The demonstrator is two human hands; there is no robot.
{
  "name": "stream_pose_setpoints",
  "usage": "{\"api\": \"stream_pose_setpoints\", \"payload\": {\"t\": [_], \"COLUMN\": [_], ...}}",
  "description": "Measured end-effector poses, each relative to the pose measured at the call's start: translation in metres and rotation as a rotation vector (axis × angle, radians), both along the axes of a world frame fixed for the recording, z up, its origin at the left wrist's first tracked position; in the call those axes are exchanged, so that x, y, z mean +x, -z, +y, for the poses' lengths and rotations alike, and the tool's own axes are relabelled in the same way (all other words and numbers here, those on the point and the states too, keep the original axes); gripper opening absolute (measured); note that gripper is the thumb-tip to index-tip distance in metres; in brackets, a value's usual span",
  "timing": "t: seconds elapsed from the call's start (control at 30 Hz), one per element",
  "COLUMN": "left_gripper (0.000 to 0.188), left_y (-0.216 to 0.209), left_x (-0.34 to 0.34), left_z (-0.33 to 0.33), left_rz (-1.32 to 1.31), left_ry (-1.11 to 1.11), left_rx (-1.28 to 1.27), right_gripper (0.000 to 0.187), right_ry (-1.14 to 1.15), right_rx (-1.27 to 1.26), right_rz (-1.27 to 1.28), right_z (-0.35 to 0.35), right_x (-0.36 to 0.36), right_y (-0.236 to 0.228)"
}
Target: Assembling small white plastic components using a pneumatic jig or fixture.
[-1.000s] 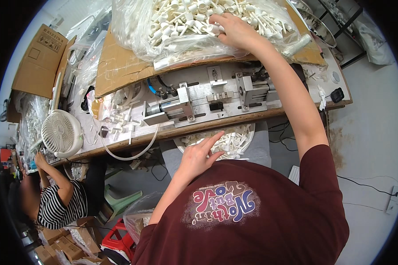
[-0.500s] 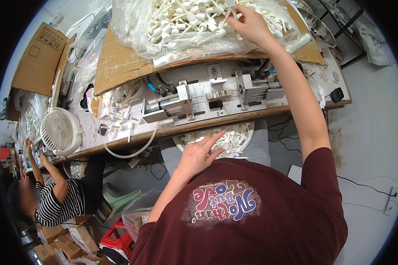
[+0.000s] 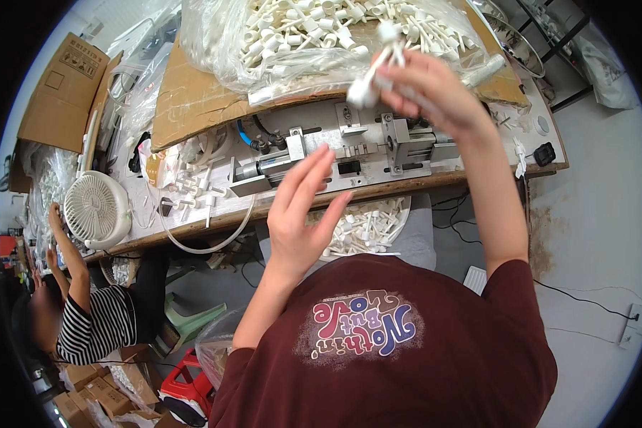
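Observation:
My right hand is raised in front of the heap, closed around white plastic stemmed pieces with cup-like heads. They are blurred by motion, and I cannot tell exactly how many there are. Behind it lies a big heap of similar white pieces in a clear plastic bag on cardboard. My left hand holds nothing, with its thumb apart from its stretched fingers, close to the bench's front edge. Just beyond it is a metal clamping fixture with two facing cylinder blocks and a small middle holder.
A round tray of small white pieces rests on my lap. Left on the bench stand a white fan, loose white pieces and a looping clear hose. Another person in a striped shirt works at the far left. A cardboard sheet overhangs the fixture.
My right hand has come from the heap toward me and down, carrying white pieces. My left hand has lifted from above the lap tray toward the fixture. The other person's arms have shifted.

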State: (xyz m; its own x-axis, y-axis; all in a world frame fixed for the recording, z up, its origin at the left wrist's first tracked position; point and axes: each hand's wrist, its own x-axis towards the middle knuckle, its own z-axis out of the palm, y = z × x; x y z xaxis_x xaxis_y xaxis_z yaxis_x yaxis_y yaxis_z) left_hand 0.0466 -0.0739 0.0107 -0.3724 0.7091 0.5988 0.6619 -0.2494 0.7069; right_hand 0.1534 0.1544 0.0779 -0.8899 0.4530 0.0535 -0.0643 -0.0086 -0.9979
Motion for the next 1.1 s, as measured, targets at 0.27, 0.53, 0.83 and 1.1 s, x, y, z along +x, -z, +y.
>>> {"api": "stream_pose_setpoints", "payload": {"t": [0.27, 0.53, 0.83, 1.1], "left_gripper": [0.038, 0.028, 0.028, 0.028], "left_y": [-0.004, 0.058, 0.062, 0.057], "left_x": [0.006, 0.003, 0.000, -0.002], "left_z": [0.003, 0.016, 0.028, 0.030], "left_rz": [0.073, 0.371, 0.539, 0.527], "left_ry": [0.125, -0.094, -0.120, -0.103], "left_rx": [-0.091, -0.220, -0.262, -0.309], "right_gripper": [0.023, 0.024, 0.024, 0.027], "right_ry": [-0.078, 0.085, 0.262, 0.276], "right_rx": [-0.399, -0.462, -0.338, -0.256], "right_rz": [-0.052, 0.024, 0.004, 0.050], "right_z": [-0.066, -0.066, -0.078, -0.085], "right_x": [0.039, 0.058, 0.057, 0.062], "right_y": [0.058, 0.076, 0.084, 0.069]}}
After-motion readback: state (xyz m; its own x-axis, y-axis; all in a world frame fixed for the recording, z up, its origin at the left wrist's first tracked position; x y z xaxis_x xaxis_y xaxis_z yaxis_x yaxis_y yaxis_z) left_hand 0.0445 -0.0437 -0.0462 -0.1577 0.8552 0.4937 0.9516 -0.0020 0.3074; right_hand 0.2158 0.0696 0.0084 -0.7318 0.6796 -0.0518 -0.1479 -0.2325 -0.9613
